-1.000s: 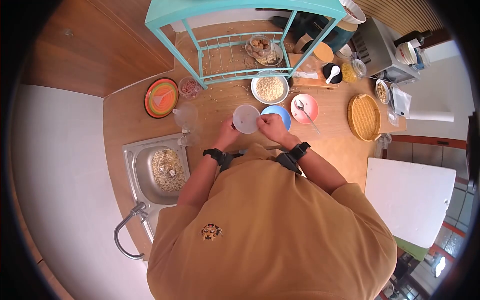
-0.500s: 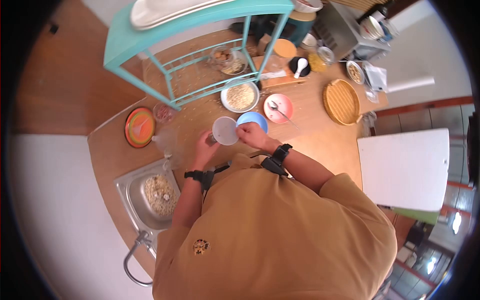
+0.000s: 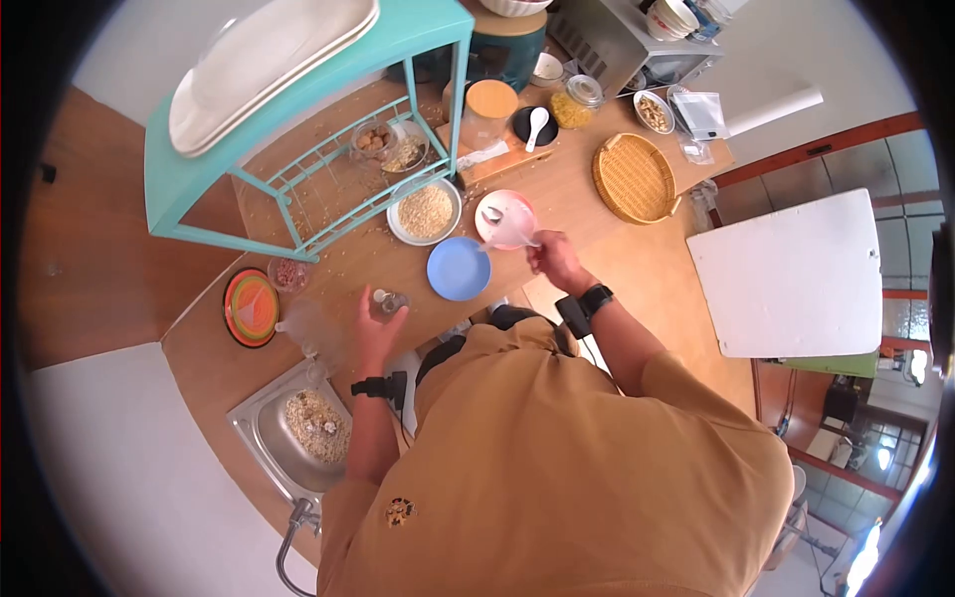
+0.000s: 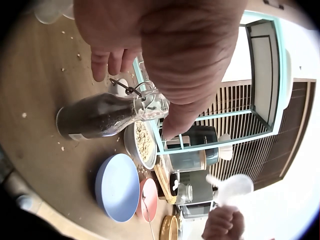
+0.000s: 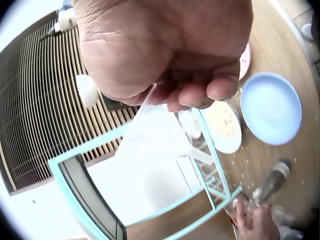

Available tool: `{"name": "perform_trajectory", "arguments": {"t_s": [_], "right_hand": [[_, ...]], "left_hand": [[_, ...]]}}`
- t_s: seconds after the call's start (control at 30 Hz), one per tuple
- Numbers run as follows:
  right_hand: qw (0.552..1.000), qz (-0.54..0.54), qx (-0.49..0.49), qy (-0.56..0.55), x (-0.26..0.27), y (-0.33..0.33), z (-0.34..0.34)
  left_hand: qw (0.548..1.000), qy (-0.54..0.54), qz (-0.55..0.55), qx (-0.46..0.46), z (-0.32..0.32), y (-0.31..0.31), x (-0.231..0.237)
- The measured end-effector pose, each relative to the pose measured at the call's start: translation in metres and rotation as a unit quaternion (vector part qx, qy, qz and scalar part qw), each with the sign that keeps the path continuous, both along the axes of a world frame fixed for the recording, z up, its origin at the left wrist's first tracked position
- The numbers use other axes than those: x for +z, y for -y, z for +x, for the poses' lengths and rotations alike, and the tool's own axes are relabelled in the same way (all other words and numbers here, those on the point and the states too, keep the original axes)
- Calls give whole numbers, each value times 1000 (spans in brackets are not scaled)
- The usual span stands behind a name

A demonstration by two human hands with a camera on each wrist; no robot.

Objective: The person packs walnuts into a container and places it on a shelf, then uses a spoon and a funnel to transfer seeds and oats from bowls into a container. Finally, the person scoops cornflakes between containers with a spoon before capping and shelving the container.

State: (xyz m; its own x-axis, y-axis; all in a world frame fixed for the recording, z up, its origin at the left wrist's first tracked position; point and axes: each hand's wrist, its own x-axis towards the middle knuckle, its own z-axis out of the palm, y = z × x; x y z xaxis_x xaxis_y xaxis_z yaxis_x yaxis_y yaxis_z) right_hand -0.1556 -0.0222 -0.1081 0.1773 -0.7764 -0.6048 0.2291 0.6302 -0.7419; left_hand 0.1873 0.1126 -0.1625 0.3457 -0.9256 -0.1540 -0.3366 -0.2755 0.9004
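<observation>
Fingers of the right hand (image 3: pixel 557 261) clamp a translucent white plastic funnel (image 4: pixel 234 189) at its rim, while the left hand (image 3: pixel 374 333), thumb and fingers apart, nears a dark-filled clear glass bottle (image 4: pixel 95 117) beneath them, best steadied lightly against tipping.

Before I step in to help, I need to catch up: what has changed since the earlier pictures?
The right hand has carried the funnel rightward, away from the left hand, and still holds it. The left hand's fingers are now spread by the bottle. The blue bowl and oat bowl stayed put.
</observation>
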Motion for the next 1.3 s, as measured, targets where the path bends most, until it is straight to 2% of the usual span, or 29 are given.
{"name": "perform_trajectory", "arguments": {"t_s": [0.07,0.1,0.13,0.17,0.2,0.27,0.3,0.37,0.4,0.43,0.5,0.53,0.6,0.63,0.7,0.77,0.87,0.9,0.97,1.03,1.1,1.17,1.2,1.23,1.3], "right_hand": [[993,-39,-52,-103,-12,11,-45],[975,-70,-65,-199,-36,19,-71],[923,-128,-14,-363,-59,29,-99],[838,-181,37,-513,-71,38,-119],[841,-181,37,-509,-67,44,-125],[671,-320,95,-662,-45,54,-132],[675,-320,95,-658,-38,62,-132],[606,-348,224,-680,-32,82,-134],[628,-311,188,-688,-58,99,-137],[632,-311,191,-684,-64,110,-137],[601,-349,225,-683,-70,128,-132],[604,-351,228,-678,-72,138,-132],[534,-374,303,-695,-77,155,-127],[537,-378,308,-689,-78,163,-126],[499,-411,343,-681,-79,176,-123],[492,-432,348,-671,-89,183,-122],[446,-501,382,-635,-103,179,-124],[444,-502,385,-635,-108,172,-123],[470,-522,361,-614,-116,157,-120],[474,-495,394,-612,-123,145,-119],[485,-471,363,-641,-131,137,-120],[518,-401,401,-640,-141,136,-120],[519,-431,406,-616,-137,133,-122],[510,-509,366,-590,-127,128,-119],[518,-556,331,-559,-129,122,-121]], "left_hand": [[996,-57,62,22,-3,2,11],[996,-55,60,20,-1,2,5],[997,-59,48,33,5,1,-7],[996,-61,37,48,8,0,-13],[997,-56,37,49,7,-1,-8],[992,-66,41,102,7,-2,2],[992,-60,41,103,8,-2,6],[988,-81,20,127,7,-4,11],[988,-77,22,130,5,-4,14],[987,-65,32,141,3,-4,17],[986,-49,44,156,-4,-5,23],[982,-53,37,175,-8,-4,25],[978,-51,32,201,-14,-4,29],[974,-53,41,214,-19,-5,34],[969,-50,55,235,-27,-5,42],[972,-40,70,219,-33,-8,45],[973,-24,75,219,-40,-13,38],[972,-27,76,221,-41,-14,36],[973,-2,95,211,-43,-14,37],[974,1,81,212,-39,-14,29],[980,14,68,187,-33,-13,24],[985,18,65,157,-22,-17,12],[988,11,57,143,-14,-15,1],[987,-2,78,140,-14,-10,8],[986,-34,100,127,-17,-1,17]]}}
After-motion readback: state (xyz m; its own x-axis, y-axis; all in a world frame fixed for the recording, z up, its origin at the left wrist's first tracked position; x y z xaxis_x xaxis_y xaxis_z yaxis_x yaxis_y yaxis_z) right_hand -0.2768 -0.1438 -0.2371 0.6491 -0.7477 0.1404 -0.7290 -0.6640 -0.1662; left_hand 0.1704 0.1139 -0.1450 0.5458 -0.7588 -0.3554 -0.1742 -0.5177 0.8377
